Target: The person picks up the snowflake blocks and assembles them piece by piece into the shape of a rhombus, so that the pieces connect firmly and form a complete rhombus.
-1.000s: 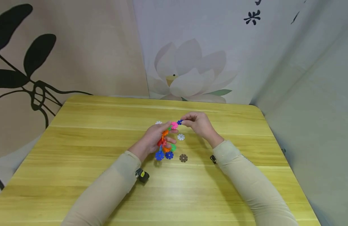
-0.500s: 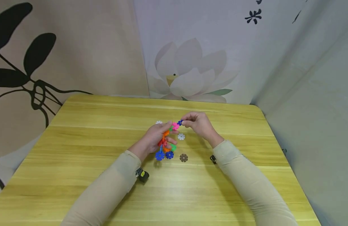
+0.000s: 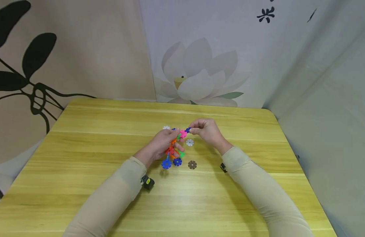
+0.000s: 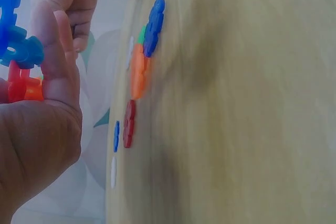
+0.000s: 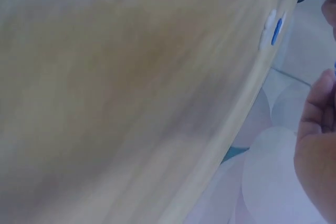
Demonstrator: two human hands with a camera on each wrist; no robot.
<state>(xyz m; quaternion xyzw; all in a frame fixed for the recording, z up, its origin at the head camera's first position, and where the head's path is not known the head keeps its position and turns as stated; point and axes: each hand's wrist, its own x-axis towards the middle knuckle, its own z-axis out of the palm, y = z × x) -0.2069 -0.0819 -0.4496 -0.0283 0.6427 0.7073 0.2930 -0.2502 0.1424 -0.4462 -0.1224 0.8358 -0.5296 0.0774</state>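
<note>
A chain of notched plastic snowflake discs (image 3: 170, 150) hangs from my left hand (image 3: 161, 141), whose thumb and fingers pinch it near its upper end. Orange, red and green discs follow the palm, and a light blue disc (image 3: 166, 164) dangles at the bottom. At the top, a pink disc (image 3: 183, 133) sticks out past the left thumb. My right hand (image 3: 209, 131) pinches a dark blue disc (image 3: 188, 130) against the pink one's edge; whether they interlock is too small to tell. In the left wrist view, blue and red discs (image 4: 20, 82) show by the left palm.
Loose discs lie on the wooden table (image 3: 229, 204): a white disc (image 3: 189, 142), a brown disc (image 3: 192, 165), a dark blue disc (image 3: 177, 162), and another white disc (image 3: 166, 127) behind the left hand. The left wrist view also shows a red disc (image 4: 129, 123) and an orange disc (image 4: 138, 72).
Both hands stay nearly in place, with the dark blue disc held at the pink one throughout. The chain's lower end has swung slightly left, and the head view has tilted a little.
</note>
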